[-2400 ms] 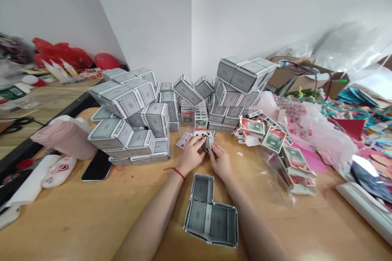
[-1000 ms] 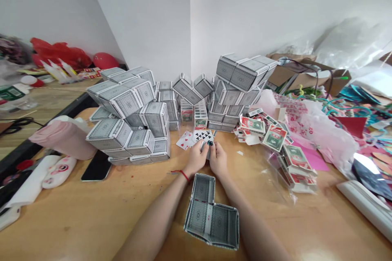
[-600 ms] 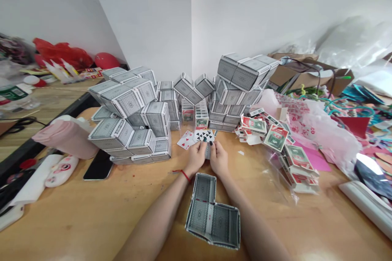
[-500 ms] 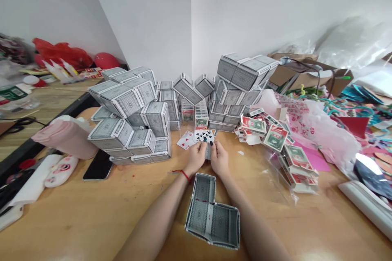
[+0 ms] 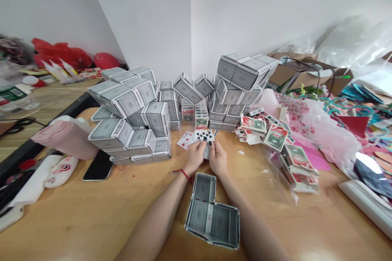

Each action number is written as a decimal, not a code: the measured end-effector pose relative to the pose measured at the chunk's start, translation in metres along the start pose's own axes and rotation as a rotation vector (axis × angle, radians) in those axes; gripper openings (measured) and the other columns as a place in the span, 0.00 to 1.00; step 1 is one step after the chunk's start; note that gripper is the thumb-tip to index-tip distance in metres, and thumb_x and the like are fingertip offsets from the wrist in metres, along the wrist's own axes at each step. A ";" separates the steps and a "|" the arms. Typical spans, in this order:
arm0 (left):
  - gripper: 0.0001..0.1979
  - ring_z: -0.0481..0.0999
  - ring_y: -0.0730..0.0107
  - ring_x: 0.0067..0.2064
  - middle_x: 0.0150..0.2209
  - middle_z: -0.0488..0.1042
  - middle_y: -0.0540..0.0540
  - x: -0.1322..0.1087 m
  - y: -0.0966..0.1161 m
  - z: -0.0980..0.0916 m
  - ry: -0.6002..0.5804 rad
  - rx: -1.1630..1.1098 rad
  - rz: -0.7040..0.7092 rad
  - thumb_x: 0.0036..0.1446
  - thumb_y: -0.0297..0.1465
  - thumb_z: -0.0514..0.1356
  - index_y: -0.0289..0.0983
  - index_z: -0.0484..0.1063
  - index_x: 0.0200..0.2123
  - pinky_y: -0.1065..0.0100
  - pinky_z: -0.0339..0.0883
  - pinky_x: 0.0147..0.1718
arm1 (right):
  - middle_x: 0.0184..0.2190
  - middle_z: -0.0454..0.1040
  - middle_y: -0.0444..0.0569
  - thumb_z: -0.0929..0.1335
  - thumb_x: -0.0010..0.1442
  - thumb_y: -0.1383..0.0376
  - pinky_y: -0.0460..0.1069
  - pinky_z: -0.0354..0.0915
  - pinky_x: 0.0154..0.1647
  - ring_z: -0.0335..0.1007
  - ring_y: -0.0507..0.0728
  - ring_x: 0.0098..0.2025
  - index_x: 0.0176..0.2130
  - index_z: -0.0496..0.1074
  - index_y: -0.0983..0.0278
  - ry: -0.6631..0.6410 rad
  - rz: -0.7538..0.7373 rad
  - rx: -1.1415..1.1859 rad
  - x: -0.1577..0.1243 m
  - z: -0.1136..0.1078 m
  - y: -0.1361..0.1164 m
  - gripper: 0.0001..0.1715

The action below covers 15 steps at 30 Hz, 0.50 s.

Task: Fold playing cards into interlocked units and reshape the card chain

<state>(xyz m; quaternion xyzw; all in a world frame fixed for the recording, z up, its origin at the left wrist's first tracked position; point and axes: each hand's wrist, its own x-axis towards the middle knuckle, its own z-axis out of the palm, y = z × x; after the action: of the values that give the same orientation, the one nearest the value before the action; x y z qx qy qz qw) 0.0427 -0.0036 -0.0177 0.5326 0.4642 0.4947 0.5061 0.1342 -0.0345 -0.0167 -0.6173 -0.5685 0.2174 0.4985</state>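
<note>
My left hand [image 5: 196,156] and my right hand [image 5: 218,158] meet over the middle of the table, both closed on a grey-backed playing card [image 5: 207,151] held between them. Whether it is one card or a few, I cannot tell. Just beyond the fingertips lie a card with black clubs [image 5: 204,135] and a card with red hearts [image 5: 185,140], face up. Between my forearms stands an L-shaped open box folded from playing cards [image 5: 199,216], its hollow compartments facing up. A red string bracelet circles my left wrist.
Stacked card-built blocks rise at left [image 5: 128,102] and right [image 5: 241,73]. Two rows of card decks [image 5: 201,115] stand between them. Empty card boxes [image 5: 275,136] pile up at right beside plastic bags [image 5: 318,126]. A phone [image 5: 98,166] and a pink roll [image 5: 65,138] lie at left.
Both hands have shifted very slightly, still gripping the playing card. The other things on the table have stayed where they were.
</note>
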 end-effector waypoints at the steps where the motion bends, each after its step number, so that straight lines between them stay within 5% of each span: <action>1: 0.18 0.54 0.78 0.21 0.16 0.56 0.54 0.000 0.000 0.001 0.010 0.007 -0.003 0.49 0.41 0.53 0.35 0.56 0.16 0.74 0.49 0.19 | 0.18 0.63 0.42 0.55 0.59 0.58 0.44 0.54 0.22 0.58 0.51 0.20 0.27 0.60 0.62 0.000 -0.002 -0.001 0.001 0.000 0.001 0.15; 6: 0.21 0.56 0.77 0.20 0.16 0.59 0.52 0.001 -0.002 0.003 0.031 0.088 0.014 0.53 0.43 0.48 0.36 0.57 0.16 0.73 0.49 0.19 | 0.19 0.65 0.43 0.54 0.59 0.58 0.44 0.55 0.22 0.60 0.51 0.20 0.28 0.62 0.62 -0.009 0.007 -0.003 0.003 -0.003 0.003 0.16; 15: 0.22 0.67 0.71 0.24 0.21 0.71 0.44 -0.003 -0.004 -0.003 0.055 0.750 0.189 0.59 0.38 0.44 0.35 0.67 0.21 0.71 0.51 0.23 | 0.22 0.69 0.46 0.55 0.59 0.57 0.45 0.56 0.25 0.64 0.53 0.24 0.31 0.64 0.62 -0.038 0.017 -0.120 0.002 -0.004 0.010 0.16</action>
<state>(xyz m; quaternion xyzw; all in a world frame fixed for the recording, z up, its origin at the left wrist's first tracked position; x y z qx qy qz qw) 0.0395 -0.0057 -0.0215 0.7075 0.5752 0.3493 0.2160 0.1428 -0.0324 -0.0236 -0.6466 -0.5846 0.1989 0.4478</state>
